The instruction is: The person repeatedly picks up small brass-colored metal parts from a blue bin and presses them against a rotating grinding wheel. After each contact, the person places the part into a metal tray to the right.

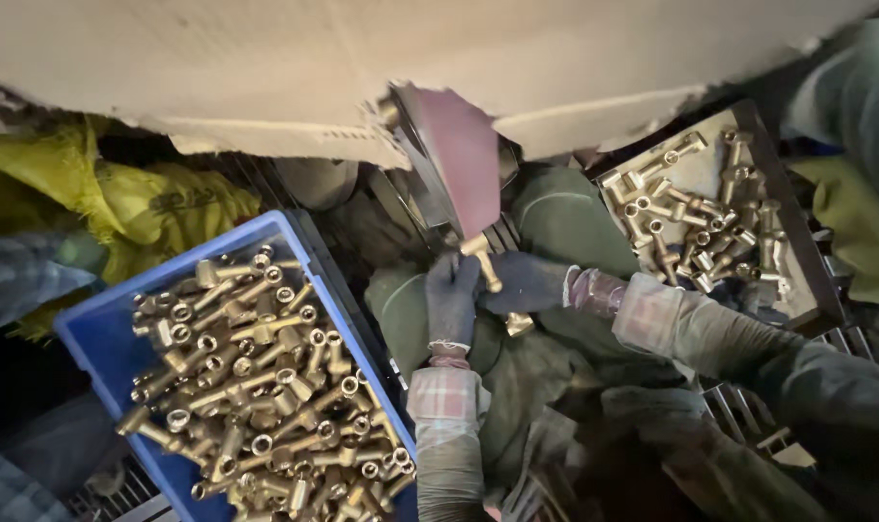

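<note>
Left hand (pixel 452 302): gloved grip clamped on brass fitting (pixel 485 263).
Right hand (pixel 525 282): gloved grip clamped on it too.
Fitting: touching sanding wheel (pixel 459 155) edge, at 12 o'clock.
Blue crate (pixel 91 338): 8 o'clock, close.
Tray (pixel 807 280): 2 o'clock, near.

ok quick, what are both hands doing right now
Left hand: closed on the long T-shaped brass fitting, pressed to the reddish sanding disc.
Right hand: closed on the same fitting.

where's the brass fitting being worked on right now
In the head view it sits centre frame: the brass fitting is held by the left hand and right hand, its top against the reddish sanding wheel.
</note>
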